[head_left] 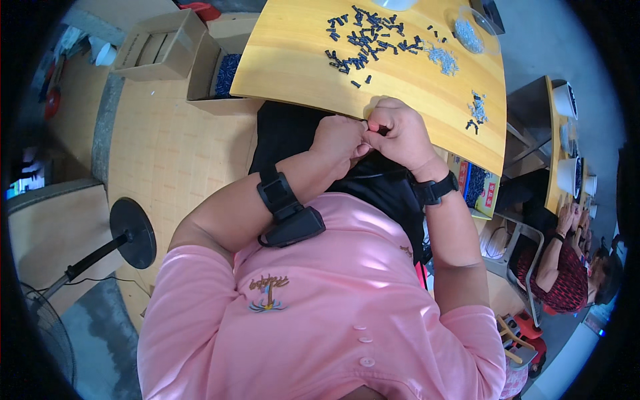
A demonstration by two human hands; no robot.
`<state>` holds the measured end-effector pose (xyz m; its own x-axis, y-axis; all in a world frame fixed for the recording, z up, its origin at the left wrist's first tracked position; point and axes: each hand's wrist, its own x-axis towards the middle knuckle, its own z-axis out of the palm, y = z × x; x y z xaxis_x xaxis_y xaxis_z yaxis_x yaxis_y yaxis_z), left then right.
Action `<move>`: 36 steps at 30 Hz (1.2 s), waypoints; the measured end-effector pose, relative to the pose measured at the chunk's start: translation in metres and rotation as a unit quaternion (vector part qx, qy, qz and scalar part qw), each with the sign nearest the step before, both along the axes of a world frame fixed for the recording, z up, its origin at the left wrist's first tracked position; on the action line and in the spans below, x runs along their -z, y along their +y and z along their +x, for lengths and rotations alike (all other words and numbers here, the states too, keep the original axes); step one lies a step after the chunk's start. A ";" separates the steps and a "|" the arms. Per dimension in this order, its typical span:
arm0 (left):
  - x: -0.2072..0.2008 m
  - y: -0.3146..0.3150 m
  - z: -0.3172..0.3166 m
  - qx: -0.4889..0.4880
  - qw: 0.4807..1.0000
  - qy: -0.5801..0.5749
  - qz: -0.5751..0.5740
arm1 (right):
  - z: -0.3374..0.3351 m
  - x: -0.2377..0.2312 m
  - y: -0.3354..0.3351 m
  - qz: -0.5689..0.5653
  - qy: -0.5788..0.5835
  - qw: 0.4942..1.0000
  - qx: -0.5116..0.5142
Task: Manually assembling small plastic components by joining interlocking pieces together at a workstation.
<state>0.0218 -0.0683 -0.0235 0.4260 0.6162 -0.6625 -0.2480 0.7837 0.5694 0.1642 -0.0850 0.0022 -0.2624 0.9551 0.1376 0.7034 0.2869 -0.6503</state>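
Note:
At the near edge of the yellow wooden table [287, 63], my two hands meet with their fingertips together. My left hand [339, 139] is closed, its fingers bent in toward the right. My right hand [404, 133] pinches with thumb and forefinger; a small dark spot shows there, too hidden to name. Beyond them on the table lies a loose spread of small black peg-like parts [363, 43]. Right of these is a heap of small clear or silvery pieces [441, 60]. A smaller mixed group of clear pieces [477, 107] lies near the right edge, with a few black parts beside it.
A round clear dish [469, 37] of small pieces stands at the far right of the table. Left of the table is an open cardboard box [228, 73] of dark parts. Another box [475, 187] stands under its right side. Further right, a person [553, 267] works at another table.

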 end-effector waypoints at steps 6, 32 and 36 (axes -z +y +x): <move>0.008 0.002 0.000 0.018 0.999 0.013 0.036 | -0.005 -0.002 0.000 0.012 0.015 1.000 0.013; -0.011 0.130 -0.205 -0.143 0.957 0.142 0.209 | 0.020 0.014 0.006 -0.092 0.248 0.958 0.110; 0.009 0.191 -0.216 -0.190 0.946 0.158 0.211 | 0.017 0.015 0.009 -0.074 0.199 0.970 0.118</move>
<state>-0.1941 0.1229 -0.0326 -0.0572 0.9231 -0.3802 -0.2302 0.3584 0.9047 0.1813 -0.0759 -0.0130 0.0118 0.9991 0.0401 0.4229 0.0313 -0.9056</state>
